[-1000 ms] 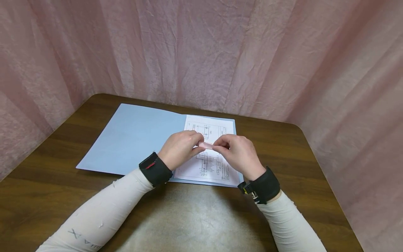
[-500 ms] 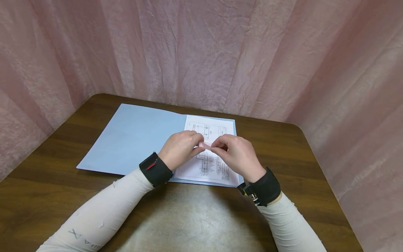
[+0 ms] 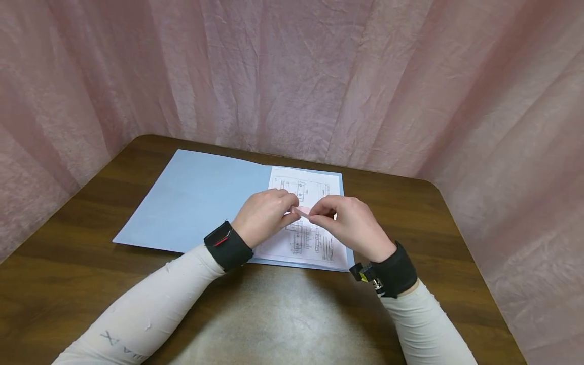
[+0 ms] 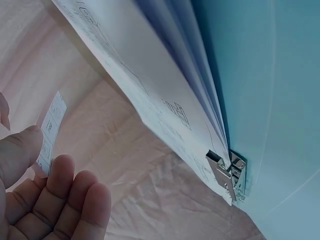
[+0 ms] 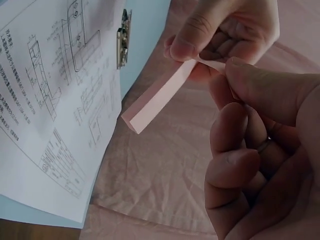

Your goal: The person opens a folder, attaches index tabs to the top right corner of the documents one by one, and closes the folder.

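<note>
My left hand and my right hand meet above the printed drawing sheet. Between left thumb and fingers I pinch a narrow pad of pink sticky notes, its long end sticking out toward the sheets in the right wrist view. A thin pink slip stretches from the pad to my right thumb and forefinger, which pinch its end. The left wrist view shows the pad's pale printed face beside the left thumb. Fingers cover part of the pad.
A light blue folder lies spread out on the brown wooden table. Its right side holds a stack of drawing sheets, caught by a metal clip. A pink curtain hangs behind and beside the table.
Both hands keep their pinch and the folder stays put. My right hand has shifted slightly to the left, then back right. The pink slip between the hands now slants more.
</note>
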`<state>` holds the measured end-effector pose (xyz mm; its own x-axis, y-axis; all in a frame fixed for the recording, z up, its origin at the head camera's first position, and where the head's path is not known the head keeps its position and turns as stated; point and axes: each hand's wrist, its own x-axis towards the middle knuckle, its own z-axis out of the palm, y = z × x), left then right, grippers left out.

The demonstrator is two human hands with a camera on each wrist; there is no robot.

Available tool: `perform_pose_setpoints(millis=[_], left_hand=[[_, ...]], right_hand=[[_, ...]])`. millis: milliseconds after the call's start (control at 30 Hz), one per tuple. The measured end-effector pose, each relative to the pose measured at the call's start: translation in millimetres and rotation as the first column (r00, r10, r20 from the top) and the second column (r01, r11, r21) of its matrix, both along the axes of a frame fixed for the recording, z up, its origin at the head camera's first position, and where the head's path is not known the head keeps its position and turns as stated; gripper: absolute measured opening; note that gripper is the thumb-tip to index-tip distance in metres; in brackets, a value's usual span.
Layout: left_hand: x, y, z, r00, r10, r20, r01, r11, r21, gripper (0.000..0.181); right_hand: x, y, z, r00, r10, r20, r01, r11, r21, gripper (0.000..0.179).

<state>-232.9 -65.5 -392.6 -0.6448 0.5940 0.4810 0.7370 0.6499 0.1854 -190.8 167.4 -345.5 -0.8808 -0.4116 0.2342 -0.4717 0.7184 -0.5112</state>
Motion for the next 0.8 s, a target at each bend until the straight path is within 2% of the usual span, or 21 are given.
perform_pose_setpoints(millis=[167,467,600,800], left_hand=[[-0.6,0.8,0.6,1.0,0.011,-0.006,-0.011,1.0,-0.011,0.018],[0.2,-3.6,-1.5,0.999,0.035,0.011,-0.035,0.999,0.017,0.019],[5.0,-7.5,-3.0,0.999,0.045,0.016,-0.045,0.999,0.022,0.019],[17.7,-13.3,-3.4,0.998,0.047,0.033,-0.047,0.999,0.013,0.018]], right_hand=[[0.1,6.8,3.4,1.0,0.003,0.021,-0.002,1.0,-0.023,0.004],[-1.1,14.9,8.2,0.997,-0.073,0.036,0.076,0.995,-0.066,0.004],[-1.9,16.3,10.3,0.995,-0.093,0.044,0.097,0.992,-0.084,0.004],[-1.1,18.1,15.1,0.991,-0.126,0.045,0.13,0.987,-0.097,0.008]])
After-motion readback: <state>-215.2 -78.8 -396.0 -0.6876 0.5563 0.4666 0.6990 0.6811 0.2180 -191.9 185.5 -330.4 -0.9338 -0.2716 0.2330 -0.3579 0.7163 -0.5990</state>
